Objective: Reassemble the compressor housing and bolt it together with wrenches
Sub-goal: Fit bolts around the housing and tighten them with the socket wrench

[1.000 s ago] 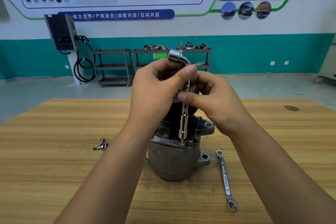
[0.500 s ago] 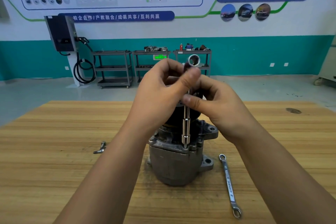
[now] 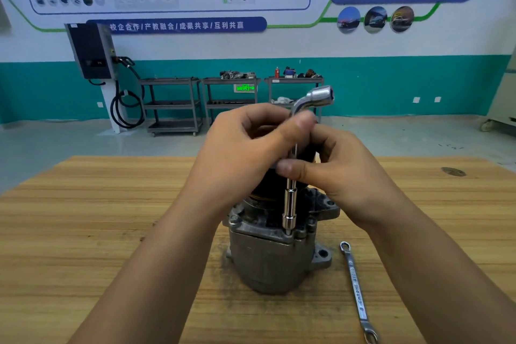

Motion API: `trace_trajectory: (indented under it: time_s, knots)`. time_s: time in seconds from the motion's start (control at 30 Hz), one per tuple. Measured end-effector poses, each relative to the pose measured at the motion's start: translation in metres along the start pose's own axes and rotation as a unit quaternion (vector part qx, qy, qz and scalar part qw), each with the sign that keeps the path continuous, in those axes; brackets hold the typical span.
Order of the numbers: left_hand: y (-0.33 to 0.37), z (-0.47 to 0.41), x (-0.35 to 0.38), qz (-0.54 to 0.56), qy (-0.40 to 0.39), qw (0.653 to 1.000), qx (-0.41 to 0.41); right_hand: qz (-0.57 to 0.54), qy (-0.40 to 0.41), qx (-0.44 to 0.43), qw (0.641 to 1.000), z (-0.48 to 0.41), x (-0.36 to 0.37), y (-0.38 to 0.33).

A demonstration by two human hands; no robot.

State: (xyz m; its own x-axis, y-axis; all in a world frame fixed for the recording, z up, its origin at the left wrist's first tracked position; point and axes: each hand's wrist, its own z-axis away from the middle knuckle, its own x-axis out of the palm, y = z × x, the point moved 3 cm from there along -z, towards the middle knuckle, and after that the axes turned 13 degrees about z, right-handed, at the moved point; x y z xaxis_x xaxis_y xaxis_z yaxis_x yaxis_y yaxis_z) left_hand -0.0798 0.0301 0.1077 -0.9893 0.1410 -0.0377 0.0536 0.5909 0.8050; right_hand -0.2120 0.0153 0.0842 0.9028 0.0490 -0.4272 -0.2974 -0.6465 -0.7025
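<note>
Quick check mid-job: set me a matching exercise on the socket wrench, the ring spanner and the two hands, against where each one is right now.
Things:
1. L-shaped socket wrench
2. ring spanner
3. left hand
4. right hand

Places:
A. pinches the wrench's shaft lower down
B. lies flat on the table, right of the compressor housing, untouched
C. stands upright, socket end down on the housing's top flange
D. holds the wrench just under its bend

Pairs: 1-C, 2-B, 3-D, 4-A.
</note>
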Motion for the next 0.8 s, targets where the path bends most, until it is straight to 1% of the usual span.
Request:
trace_trajectory:
  time_s: [0.07, 0.13, 0.23, 0.27, 0.33, 0.37, 0.4, 0.5, 0.57, 0.63, 0.67, 0.73, 0.8]
  knots:
    - [-0.001, 0.001, 0.000, -0.007, 0.029, 1.000, 0.008, 0.018, 0.014, -0.006, 1.000, 0.000, 0.003, 0.000]
    - [-0.003, 0.000, -0.001, -0.010, 0.035, 0.999, 0.010, 0.019, 0.005, -0.005, 1.000, -0.001, 0.002, 0.001]
    - [-0.001, -0.001, -0.003, -0.005, -0.019, 1.000, -0.001, -0.021, -0.075, -0.014, 0.997, -0.001, -0.003, 0.000]
    - [-0.001, -0.002, -0.004, -0.003, -0.043, 0.999, -0.006, -0.036, -0.089, -0.013, 0.995, -0.001, -0.005, 0.000]
    - [0.000, -0.003, -0.005, -0.004, -0.083, 0.997, -0.010, -0.037, -0.076, -0.007, 0.996, -0.001, -0.008, 0.002]
    - [0.001, -0.003, -0.005, -0.007, -0.088, 0.996, -0.006, -0.026, -0.060, -0.005, 0.998, -0.001, -0.008, 0.003]
    - [0.000, -0.003, -0.005, -0.007, -0.080, 0.997, 0.001, -0.012, -0.042, -0.002, 0.999, -0.001, -0.006, 0.004]
    - [-0.003, -0.002, -0.004, 0.020, -0.019, 0.999, 0.019, 0.011, -0.002, -0.003, 1.000, -0.002, -0.003, 0.004]
    - [-0.004, -0.002, -0.003, 0.009, -0.011, 1.000, 0.019, 0.010, -0.030, -0.016, 0.999, -0.001, -0.003, 0.002]
    - [-0.003, -0.002, -0.003, 0.000, -0.043, 0.999, 0.008, 0.001, -0.080, -0.032, 0.996, 0.000, -0.004, 0.001]
    - [-0.001, -0.002, -0.004, 0.000, -0.061, 0.998, 0.000, -0.010, -0.090, -0.030, 0.995, 0.000, -0.006, 0.001]
    - [0.000, -0.002, -0.005, -0.009, -0.082, 0.997, -0.003, -0.025, -0.076, -0.013, 0.997, 0.000, -0.008, 0.003]
    - [-0.001, -0.001, -0.005, -0.028, -0.067, 0.997, 0.009, -0.014, -0.048, -0.009, 0.999, 0.000, -0.006, 0.004]
